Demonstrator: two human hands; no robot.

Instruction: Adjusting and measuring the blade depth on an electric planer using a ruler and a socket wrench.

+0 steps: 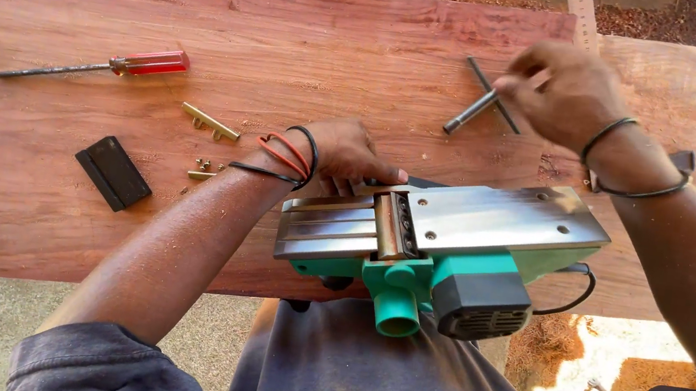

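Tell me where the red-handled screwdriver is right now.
In the head view, the red-handled screwdriver lies on the wooden board at far left, beyond the brass bar and black block, well clear of both hands.

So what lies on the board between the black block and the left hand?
In the head view, a small brass piece and a few tiny screws lie between the black block and the left hand; otherwise bare board.
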